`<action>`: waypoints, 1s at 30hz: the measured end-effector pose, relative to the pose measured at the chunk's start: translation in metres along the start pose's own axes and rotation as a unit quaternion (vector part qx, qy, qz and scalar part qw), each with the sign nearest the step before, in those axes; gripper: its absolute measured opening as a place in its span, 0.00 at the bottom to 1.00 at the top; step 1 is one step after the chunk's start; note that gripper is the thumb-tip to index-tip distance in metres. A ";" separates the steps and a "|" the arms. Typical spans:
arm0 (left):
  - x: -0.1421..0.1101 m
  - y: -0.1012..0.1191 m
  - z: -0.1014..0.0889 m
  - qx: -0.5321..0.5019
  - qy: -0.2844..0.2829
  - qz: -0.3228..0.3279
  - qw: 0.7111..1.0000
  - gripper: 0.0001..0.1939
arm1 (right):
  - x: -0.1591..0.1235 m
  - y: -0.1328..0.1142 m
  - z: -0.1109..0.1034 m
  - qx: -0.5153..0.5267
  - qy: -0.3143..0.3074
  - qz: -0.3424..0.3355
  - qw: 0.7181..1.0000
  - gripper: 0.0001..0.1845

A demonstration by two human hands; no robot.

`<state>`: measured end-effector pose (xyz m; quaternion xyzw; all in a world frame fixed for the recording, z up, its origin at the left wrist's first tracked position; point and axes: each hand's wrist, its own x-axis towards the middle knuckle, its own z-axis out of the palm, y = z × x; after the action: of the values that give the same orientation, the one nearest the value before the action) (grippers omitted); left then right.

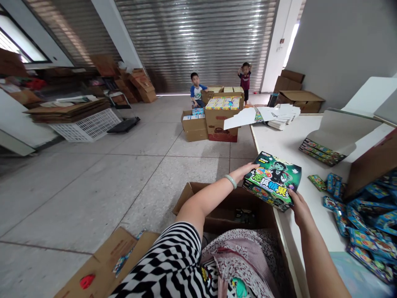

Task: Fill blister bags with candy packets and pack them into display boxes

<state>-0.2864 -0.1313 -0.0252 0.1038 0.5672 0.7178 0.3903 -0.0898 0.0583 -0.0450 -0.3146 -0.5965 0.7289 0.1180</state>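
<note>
I hold a green printed carton [272, 179] with cartoon art between both hands, above the left edge of the white table [288, 145]. My left hand [246, 170], with a pale bangle on its wrist, grips the carton's left end. My right hand [297, 205] grips its near right corner. Below the carton stands an open brown cardboard box [226, 207] on the floor, with something dark inside. Several small blue and green packets [362, 223] lie heaped on the table to the right.
A flat folded carton [325, 142] and stacked white sheets [279, 116] lie further along the table. Filled cardboard boxes [217, 118] stand on the floor ahead, with two children behind them. Flattened cardboard, a white crate [88, 124] and a trolley sit at the left.
</note>
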 end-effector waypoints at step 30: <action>0.004 -0.003 -0.003 -0.015 -0.005 0.002 1.000 0.21 | 0.008 0.008 -0.003 0.008 -0.001 -0.005 1.000 0.33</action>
<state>-0.2897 -0.1308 -0.0298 0.1023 0.5541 0.7266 0.3932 -0.0924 0.0630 -0.0549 -0.3094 -0.5922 0.7337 0.1236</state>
